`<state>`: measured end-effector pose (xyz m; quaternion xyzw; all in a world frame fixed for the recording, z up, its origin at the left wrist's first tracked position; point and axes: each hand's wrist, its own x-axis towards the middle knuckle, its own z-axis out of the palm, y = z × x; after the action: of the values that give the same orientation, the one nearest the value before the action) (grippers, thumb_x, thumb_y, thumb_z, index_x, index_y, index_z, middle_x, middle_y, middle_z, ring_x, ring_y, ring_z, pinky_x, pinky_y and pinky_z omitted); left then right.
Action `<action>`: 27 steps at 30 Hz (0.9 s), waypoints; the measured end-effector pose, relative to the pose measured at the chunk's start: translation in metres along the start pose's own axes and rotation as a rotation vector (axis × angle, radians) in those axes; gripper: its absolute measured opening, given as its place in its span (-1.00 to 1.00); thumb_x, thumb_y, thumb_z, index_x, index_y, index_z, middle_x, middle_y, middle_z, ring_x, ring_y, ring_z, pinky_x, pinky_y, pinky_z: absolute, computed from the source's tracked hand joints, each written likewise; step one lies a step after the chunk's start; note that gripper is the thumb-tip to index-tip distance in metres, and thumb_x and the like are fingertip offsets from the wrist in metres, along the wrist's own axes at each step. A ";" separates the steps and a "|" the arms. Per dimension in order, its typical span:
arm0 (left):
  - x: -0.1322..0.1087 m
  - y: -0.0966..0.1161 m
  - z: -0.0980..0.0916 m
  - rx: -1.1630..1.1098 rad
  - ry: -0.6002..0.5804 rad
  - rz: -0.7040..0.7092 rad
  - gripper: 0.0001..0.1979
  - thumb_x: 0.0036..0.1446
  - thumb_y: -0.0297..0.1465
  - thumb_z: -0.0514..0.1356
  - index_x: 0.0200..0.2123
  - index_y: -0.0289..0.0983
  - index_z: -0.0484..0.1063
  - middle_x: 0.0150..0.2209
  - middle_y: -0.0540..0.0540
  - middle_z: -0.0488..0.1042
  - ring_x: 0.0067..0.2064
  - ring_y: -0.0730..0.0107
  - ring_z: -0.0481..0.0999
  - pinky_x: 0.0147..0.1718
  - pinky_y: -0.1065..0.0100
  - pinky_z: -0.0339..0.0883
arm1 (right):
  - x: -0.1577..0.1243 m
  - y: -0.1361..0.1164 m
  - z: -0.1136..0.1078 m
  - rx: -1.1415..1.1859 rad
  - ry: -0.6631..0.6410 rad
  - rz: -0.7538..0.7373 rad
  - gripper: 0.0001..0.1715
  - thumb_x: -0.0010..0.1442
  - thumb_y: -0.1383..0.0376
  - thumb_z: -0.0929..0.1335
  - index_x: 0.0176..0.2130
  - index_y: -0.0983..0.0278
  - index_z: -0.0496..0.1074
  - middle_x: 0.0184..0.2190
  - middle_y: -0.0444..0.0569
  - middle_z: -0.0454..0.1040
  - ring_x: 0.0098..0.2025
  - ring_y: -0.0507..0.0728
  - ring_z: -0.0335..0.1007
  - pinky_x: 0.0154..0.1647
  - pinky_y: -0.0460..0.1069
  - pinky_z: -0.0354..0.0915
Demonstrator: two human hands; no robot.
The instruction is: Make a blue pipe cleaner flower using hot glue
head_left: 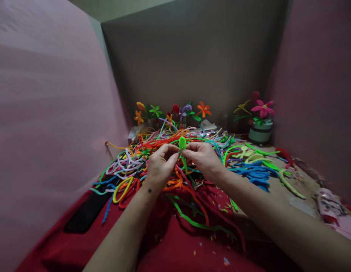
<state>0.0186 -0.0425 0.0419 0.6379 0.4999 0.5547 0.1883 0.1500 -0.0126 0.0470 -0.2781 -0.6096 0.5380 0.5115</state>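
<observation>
Between my two hands stands a bright green pipe cleaner (182, 143), bent into a closed oval petal or leaf shape on top, with green ends hanging below. My left hand (162, 164) pinches it at the base from the left, thumb and fingertips together. From the other side my right hand (203, 158) pinches the same spot, its fingertips nearly touching the left ones. Behind and beneath both hands spreads a tangled heap of coloured pipe cleaners (161, 141). A loose green pipe cleaner (192, 223) trails over the red cloth below my wrists.
A black phone-like slab (84, 213) lies on the red cloth (170, 249) at left. Blue pipe cleaners (256, 172) rest on the board (301, 189) at right. Pipe-cleaner flowers (203, 109) stand along the back, with a pale green jar (260, 132) holding a pink flower (263, 108).
</observation>
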 end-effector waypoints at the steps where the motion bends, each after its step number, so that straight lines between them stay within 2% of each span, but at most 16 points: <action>1: 0.001 0.001 -0.001 -0.012 -0.009 -0.023 -0.93 -0.02 -0.42 0.17 -0.40 -0.29 0.39 -0.53 0.04 0.37 -0.53 0.52 0.32 -0.51 0.47 0.23 | 0.000 0.000 0.000 0.037 0.003 0.000 -0.85 -0.12 0.29 0.38 -0.54 0.31 0.33 -0.71 -0.23 0.29 -0.64 -0.05 0.16 -0.61 -0.12 0.08; 4: 0.001 0.001 -0.003 -0.005 -0.047 -0.054 -0.91 -0.01 -0.43 0.14 -0.38 -0.30 0.40 -0.58 0.06 0.33 -0.57 0.54 0.27 -0.55 0.47 0.19 | 0.002 0.002 0.000 0.142 0.004 0.001 -0.79 -0.17 0.30 0.42 -0.46 0.30 0.34 -0.68 -0.24 0.32 -0.64 -0.05 0.20 -0.60 -0.12 0.12; 7: 0.001 -0.002 -0.004 0.031 -0.082 -0.020 -0.90 0.02 -0.43 0.12 -0.36 -0.28 0.40 -0.57 0.05 0.33 -0.55 0.51 0.29 -0.54 0.46 0.20 | 0.001 0.002 -0.001 0.140 -0.012 -0.003 -0.82 -0.15 0.29 0.41 -0.52 0.32 0.33 -0.67 -0.22 0.32 -0.63 -0.05 0.19 -0.60 -0.11 0.12; 12: 0.000 -0.004 -0.007 0.146 -0.039 0.209 -0.90 0.07 -0.44 0.10 -0.38 -0.25 0.41 -0.42 -0.03 0.37 -0.38 0.43 0.37 -0.38 0.42 0.26 | 0.000 0.002 -0.001 0.115 -0.003 0.015 -0.84 -0.11 0.32 0.39 -0.60 0.33 0.34 -0.73 -0.21 0.27 -0.65 -0.05 0.15 -0.61 -0.10 0.07; 14: -0.001 -0.004 -0.005 0.142 0.003 0.257 -0.92 0.07 -0.44 0.11 -0.40 -0.25 0.41 -0.40 -0.03 0.37 -0.35 0.42 0.38 -0.35 0.41 0.27 | 0.000 0.003 -0.001 0.117 0.007 0.015 -0.83 -0.11 0.33 0.39 -0.62 0.33 0.35 -0.74 -0.21 0.27 -0.66 -0.05 0.14 -0.61 -0.10 0.06; 17: -0.003 -0.002 -0.001 -0.022 0.048 0.146 -0.98 0.04 -0.43 0.14 -0.41 -0.24 0.35 -0.47 0.02 0.34 -0.45 0.48 0.36 -0.44 0.44 0.27 | 0.000 0.004 0.000 0.113 0.002 0.011 -0.80 -0.11 0.31 0.40 -0.64 0.33 0.34 -0.74 -0.20 0.27 -0.67 -0.05 0.13 -0.61 -0.09 0.06; 20: -0.002 0.002 0.000 -0.219 0.048 0.018 -0.92 -0.02 -0.44 0.19 -0.42 -0.26 0.31 -0.52 0.07 0.32 -0.54 0.53 0.34 -0.55 0.48 0.27 | -0.001 0.002 0.000 0.110 -0.033 0.017 -0.74 -0.12 0.28 0.41 -0.68 0.33 0.32 -0.75 -0.20 0.27 -0.67 -0.06 0.14 -0.59 -0.09 0.07; 23: 0.001 0.006 -0.002 -0.336 -0.032 -0.055 -0.87 -0.05 -0.45 0.22 -0.37 -0.28 0.34 -0.50 0.05 0.36 -0.54 0.54 0.35 -0.58 0.48 0.28 | -0.003 -0.003 0.000 0.097 -0.058 0.015 -0.75 -0.11 0.27 0.41 -0.67 0.34 0.33 -0.74 -0.18 0.29 -0.66 -0.05 0.16 -0.58 -0.09 0.08; 27: 0.003 0.006 -0.008 -0.425 -0.175 -0.172 -0.79 -0.01 -0.37 0.21 -0.25 -0.29 0.40 -0.49 0.03 0.39 -0.57 0.57 0.34 -0.59 0.49 0.27 | -0.004 -0.004 0.001 0.077 -0.042 0.043 -0.77 -0.12 0.31 0.39 -0.68 0.34 0.32 -0.75 -0.19 0.28 -0.67 -0.05 0.15 -0.59 -0.09 0.08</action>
<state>0.0138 -0.0450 0.0504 0.5845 0.4062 0.5721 0.4075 0.1514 -0.0176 0.0499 -0.2599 -0.5931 0.5776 0.4971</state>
